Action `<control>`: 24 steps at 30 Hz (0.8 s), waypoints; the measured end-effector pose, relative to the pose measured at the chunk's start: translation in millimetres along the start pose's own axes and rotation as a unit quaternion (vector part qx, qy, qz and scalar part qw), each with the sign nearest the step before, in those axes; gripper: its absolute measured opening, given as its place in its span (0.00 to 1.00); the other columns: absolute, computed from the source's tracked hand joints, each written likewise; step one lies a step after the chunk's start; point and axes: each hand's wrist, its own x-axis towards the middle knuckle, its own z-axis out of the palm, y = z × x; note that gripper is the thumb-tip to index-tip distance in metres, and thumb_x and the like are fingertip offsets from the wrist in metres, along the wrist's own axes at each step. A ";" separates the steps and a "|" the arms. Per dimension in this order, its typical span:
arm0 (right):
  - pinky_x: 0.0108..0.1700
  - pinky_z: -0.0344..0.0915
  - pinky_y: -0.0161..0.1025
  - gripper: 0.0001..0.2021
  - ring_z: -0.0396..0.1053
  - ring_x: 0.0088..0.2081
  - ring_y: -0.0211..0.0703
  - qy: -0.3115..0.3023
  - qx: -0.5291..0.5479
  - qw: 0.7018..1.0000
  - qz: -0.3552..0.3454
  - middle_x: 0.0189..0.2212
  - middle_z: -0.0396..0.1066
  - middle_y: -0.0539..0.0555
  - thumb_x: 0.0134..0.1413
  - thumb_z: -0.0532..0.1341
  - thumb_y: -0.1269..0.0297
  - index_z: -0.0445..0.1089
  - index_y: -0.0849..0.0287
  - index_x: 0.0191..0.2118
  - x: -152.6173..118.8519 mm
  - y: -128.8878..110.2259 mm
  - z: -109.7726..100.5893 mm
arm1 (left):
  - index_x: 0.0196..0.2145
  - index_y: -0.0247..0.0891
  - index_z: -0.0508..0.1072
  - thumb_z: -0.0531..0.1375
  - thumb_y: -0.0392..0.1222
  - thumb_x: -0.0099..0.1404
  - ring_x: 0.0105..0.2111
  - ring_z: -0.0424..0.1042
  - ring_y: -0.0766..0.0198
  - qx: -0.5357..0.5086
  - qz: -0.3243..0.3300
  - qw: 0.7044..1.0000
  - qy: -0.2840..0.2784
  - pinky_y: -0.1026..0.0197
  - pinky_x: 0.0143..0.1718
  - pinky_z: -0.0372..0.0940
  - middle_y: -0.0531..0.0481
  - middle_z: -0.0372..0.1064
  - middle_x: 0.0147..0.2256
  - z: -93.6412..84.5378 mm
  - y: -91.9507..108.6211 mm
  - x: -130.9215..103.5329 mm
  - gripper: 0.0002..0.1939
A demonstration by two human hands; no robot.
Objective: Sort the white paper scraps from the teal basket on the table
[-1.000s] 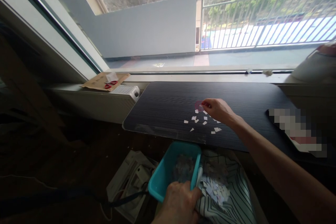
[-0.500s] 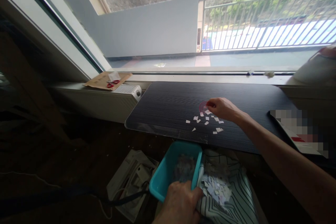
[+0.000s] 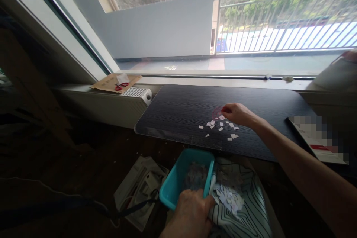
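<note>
My left hand (image 3: 192, 208) is closed on the near rim of a turquoise bin (image 3: 171, 189), which holds crumpled, dim contents. Over the dark table (image 3: 178, 108), the fingers of my right hand (image 3: 234, 113) are pinched at the right side of a pink translucent curved piece (image 3: 215, 113). Whether they grip it or a paper scrap is too small to tell. Several small white paper pieces (image 3: 221, 124) lie scattered on the tabletop below that hand. Right of the bin, a striped cloth (image 3: 251, 208) carries a heap of paper scraps (image 3: 230, 198).
Red-handled scissors (image 3: 121, 86) lie on a brown envelope (image 3: 104, 83) on the sill, beside a white radiator (image 3: 136, 96). A partly blurred flat item (image 3: 318, 145) rests on the table's right end. A white box (image 3: 139, 193) with a cable stands left of the bin.
Near the curved piece, a white scrap has shifted left toward the others. My right hand stays near the piece's right side, and my left hand keeps its hold on the bin. The view has shifted slightly.
</note>
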 end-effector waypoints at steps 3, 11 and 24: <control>0.24 0.51 0.34 0.13 0.61 0.22 0.37 0.012 -0.024 0.999 -0.019 0.21 0.70 0.52 0.52 0.52 0.60 0.72 0.58 0.29 -2.8 -5.2 -2.6 | 0.39 0.41 0.71 0.58 0.38 0.54 0.36 0.69 0.55 -0.001 -0.009 1.000 -0.007 0.57 0.37 0.62 0.48 0.69 0.36 -0.1 0.9 -0.8 0.13; 0.23 0.48 0.34 0.12 0.59 0.21 0.37 0.006 -0.071 0.997 -0.040 0.21 0.69 0.53 0.52 0.50 0.65 0.71 0.58 0.30 -8.6 -22.5 -3.5 | 0.38 0.42 0.70 0.59 0.38 0.53 0.35 0.69 0.54 0.013 -0.002 1.000 0.010 0.56 0.37 0.62 0.48 0.69 0.36 3.0 1.5 -0.7 0.12; 0.24 0.48 0.34 0.12 0.60 0.22 0.36 -0.004 -0.041 0.998 -0.045 0.22 0.69 0.52 0.52 0.51 0.64 0.70 0.59 0.29 -13.5 -22.0 -2.5 | 0.38 0.43 0.70 0.59 0.38 0.55 0.35 0.69 0.56 0.024 -0.001 0.999 0.026 0.57 0.37 0.62 0.50 0.69 0.35 5.4 3.1 -1.9 0.11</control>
